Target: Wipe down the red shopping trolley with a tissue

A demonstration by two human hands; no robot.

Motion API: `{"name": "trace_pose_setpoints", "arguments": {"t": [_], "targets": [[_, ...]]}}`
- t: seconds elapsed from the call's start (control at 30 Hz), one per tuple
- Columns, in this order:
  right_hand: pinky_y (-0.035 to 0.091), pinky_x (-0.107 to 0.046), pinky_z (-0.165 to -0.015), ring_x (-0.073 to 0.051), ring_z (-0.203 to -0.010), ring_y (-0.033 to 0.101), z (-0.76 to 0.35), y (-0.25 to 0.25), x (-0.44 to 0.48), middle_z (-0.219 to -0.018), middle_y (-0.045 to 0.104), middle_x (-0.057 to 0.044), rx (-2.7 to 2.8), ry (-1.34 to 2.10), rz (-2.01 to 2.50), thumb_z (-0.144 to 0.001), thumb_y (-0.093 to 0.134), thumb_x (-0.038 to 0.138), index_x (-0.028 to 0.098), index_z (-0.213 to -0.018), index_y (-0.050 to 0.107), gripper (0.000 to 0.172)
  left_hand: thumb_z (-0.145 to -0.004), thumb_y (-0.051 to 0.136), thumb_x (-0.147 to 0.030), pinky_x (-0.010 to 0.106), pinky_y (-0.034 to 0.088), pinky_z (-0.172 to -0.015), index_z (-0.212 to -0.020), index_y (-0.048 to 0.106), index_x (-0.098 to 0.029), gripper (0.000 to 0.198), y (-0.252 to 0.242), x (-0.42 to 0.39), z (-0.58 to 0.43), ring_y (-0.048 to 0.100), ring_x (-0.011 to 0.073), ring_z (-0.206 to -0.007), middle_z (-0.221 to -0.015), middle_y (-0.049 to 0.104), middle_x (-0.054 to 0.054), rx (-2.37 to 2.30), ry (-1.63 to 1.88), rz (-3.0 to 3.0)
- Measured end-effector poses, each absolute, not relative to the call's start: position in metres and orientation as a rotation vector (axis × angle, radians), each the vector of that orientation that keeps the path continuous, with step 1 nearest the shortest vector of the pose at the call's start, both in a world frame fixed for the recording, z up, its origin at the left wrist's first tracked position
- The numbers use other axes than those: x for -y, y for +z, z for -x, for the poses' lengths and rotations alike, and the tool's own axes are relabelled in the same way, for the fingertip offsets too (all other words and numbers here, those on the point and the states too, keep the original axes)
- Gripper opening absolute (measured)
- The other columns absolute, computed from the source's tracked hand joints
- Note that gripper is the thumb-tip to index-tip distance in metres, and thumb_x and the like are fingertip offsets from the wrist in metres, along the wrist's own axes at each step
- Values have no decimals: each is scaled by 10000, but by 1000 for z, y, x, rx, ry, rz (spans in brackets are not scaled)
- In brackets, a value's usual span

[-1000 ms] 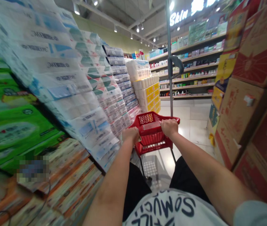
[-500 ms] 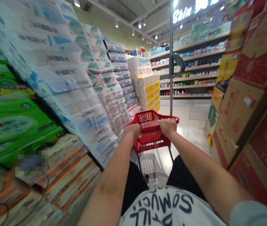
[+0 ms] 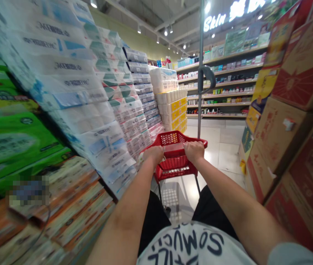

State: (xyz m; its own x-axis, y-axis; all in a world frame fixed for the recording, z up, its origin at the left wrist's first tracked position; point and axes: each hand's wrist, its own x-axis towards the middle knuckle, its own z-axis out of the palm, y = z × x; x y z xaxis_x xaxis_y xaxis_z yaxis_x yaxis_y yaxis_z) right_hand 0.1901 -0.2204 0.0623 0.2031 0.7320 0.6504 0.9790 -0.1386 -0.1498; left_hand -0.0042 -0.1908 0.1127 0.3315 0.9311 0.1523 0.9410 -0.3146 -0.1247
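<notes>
Around the red handle (image 3: 173, 148), the fingers of the left hand (image 3: 153, 154) and the right hand (image 3: 194, 151) are curled closed, one hand toward each end, with the bar's flat middle showing between them. Something pale shows at the left hand, too small to make out. Both arms (image 3: 229, 197) reach well forward; a little bend at the elbows would likely give finer control, and an even push from both palms should hold the cart (image 3: 174, 162) straight.

It stands upright on the floor (image 3: 225, 152), directly ahead of the person; the handle hides much of its basket, so the contents cannot be told. A wheel (image 3: 167, 209) shows near the left leg (image 3: 153, 211), so short steps seem wise. Beyond the handle's right part rises a tall pole (image 3: 200, 121) with a grey hook (image 3: 208, 79), worth minding in any turn.

On the left, paper packs (image 3: 73, 73) stand piled close by; a snag could upset them. Floor shows on the right before the boxes (image 3: 283, 125), making that the safer side to favour. Farther ahead are shelves (image 3: 222, 104).
</notes>
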Motion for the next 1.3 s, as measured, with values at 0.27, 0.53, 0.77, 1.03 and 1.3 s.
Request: {"name": "trace_pose_setpoints", "arguments": {"t": [0.27,0.53,0.77,1.03,1.3], "targets": [[331,-376,-794,-231,-771,643,-182,63,221,-795,731,-125,1551,-571,1914,-983,312,283,136,-749,722,495,-976,214,-325,421,428,-886,-1030,676,-177,489,99,199,5,641,265,-982,-1014,707,135,1742,-420,2224],[327,-375,-799,-229,-786,643,-175,66,220,-804,731,-119,1574,-550,1917,-978,326,261,145,-758,717,464,-987,229,-349,420,369,-987,-1251,588,-224,462,82,203,12,590,251,-1078,-1138,672,111,1637,-686,2138],[339,-367,-798,-227,-791,647,-174,69,218,-811,729,-132,1591,-519,1946,-980,320,255,145,-761,720,470,-977,266,-324,419,412,-870,-1117,641,-217,415,93,197,9,619,262,-960,-1012,694,102,1701,-542,2206],[337,-379,-816,-240,-820,647,-167,67,218,-823,730,-132,1581,-546,1943,-982,345,301,149,-784,720,451,-984,267,-358,442,346,-1014,-1342,502,-217,451,73,208,3,527,260,-1174,-1273,605,115,1597,-864,2059],[335,-378,-799,-237,-804,649,-169,69,221,-826,732,-123,1608,-530,1952,-984,328,275,155,-780,718,456,-974,307,-332,364,449,-824,-1184,615,-255,381,105,182,6,650,242,-918,-993,709,91,1784,-414,2289]]}}
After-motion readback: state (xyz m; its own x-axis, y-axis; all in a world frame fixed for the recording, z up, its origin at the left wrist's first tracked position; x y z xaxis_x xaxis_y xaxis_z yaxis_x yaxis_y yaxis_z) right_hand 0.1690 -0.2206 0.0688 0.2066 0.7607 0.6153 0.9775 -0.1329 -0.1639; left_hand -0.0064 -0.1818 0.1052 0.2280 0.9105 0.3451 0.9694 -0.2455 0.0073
